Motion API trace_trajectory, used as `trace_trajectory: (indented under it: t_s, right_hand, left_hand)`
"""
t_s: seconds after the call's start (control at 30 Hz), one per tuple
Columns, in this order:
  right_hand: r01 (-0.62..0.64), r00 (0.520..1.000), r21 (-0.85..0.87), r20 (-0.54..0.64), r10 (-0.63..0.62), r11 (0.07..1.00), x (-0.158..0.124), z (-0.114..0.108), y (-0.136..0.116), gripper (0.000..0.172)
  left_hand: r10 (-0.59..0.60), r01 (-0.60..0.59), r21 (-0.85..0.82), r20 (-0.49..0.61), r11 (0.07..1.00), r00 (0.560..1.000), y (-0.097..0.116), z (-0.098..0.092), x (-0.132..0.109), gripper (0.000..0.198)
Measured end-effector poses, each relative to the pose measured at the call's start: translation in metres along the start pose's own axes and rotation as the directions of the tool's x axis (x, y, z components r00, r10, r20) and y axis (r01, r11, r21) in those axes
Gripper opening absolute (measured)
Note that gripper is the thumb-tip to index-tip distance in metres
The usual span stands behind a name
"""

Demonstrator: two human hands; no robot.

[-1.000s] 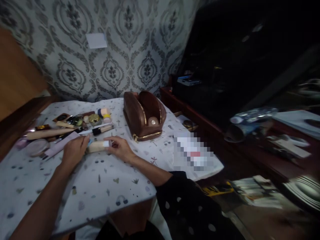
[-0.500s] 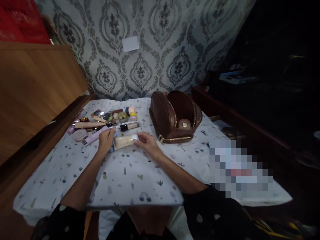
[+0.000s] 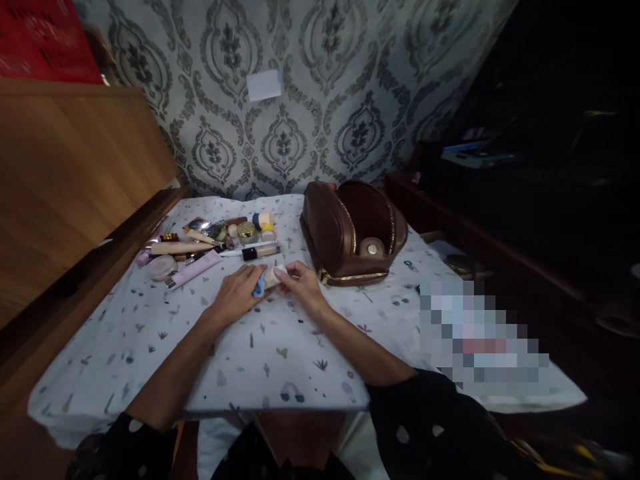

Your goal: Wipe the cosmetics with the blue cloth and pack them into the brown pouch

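A beige cosmetic tube point(image 3: 271, 277) with a white cap is held low over the table, between both hands. My right hand point(image 3: 306, 288) pinches the tube at its capped end. My left hand point(image 3: 237, 293) is closed round a small blue cloth point(image 3: 259, 286), which presses against the tube's body. The fingers and the cloth cover much of the tube. Just beyond the hands lies a lip gloss tube point(image 3: 261, 251) with a black cap. A lilac tube point(image 3: 196, 269) rests to the left, beside a round compact point(image 3: 162, 268).
Behind the hands on the left is a cluster of cosmetics, including a gold-lidded jar point(image 3: 247, 233) and a makeup brush point(image 3: 183, 248). A brown cosmetic bag point(image 3: 325, 230), unzipped, stands at the back right. A patterned cloth point(image 3: 240, 373) covers the table. A wooden panel point(image 3: 75, 173) rises at left.
My left hand has slid right along the tube with the blue cloth, now covering most of its body. The right hand still grips the cap end.
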State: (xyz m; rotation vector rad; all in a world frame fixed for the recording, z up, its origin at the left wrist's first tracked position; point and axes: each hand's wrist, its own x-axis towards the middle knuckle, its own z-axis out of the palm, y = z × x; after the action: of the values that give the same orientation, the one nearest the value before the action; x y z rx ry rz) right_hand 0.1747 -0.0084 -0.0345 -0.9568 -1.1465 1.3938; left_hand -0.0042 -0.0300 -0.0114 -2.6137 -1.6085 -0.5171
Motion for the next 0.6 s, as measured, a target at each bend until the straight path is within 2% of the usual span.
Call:
trace_trajectory:
  t_s: [0.07,0.17,0.27,0.33,0.47,0.6]
  right_hand:
    - [0.007,1.0,0.025,0.026,-0.008,1.0,0.0,0.0,-0.002,0.051]
    - [0.016,0.994,0.081,0.102,-0.024,0.997,-0.002,0.0,-0.005,0.05]
    - [0.026,0.978,0.091,0.203,-0.045,0.995,-0.005,0.001,-0.007,0.054]
    - [0.033,0.958,0.081,0.283,-0.055,0.996,-0.006,0.001,-0.006,0.055]
    - [0.036,0.948,0.065,0.313,-0.054,0.997,-0.008,0.001,-0.002,0.057]
    - [0.01,0.952,0.108,0.304,-0.043,0.994,-0.01,0.002,-0.003,0.058]
  left_hand:
    - [-0.026,0.025,-0.047,-0.009,0.999,1.0,-0.003,0.0,-0.001,0.036]
    - [-0.076,0.063,-0.241,-0.048,0.968,0.996,-0.005,-0.005,-0.002,0.037]
    - [-0.128,0.093,-0.503,-0.036,0.859,0.991,-0.001,-0.009,-0.002,0.032]
    - [-0.17,0.122,-0.606,-0.022,0.786,0.985,0.003,-0.01,-0.001,0.033]
    - [-0.257,0.194,-0.664,0.002,0.722,0.966,0.007,-0.009,-0.001,0.041]
    - [-0.269,0.197,-0.635,-0.017,0.747,0.963,0.005,-0.005,-0.001,0.044]
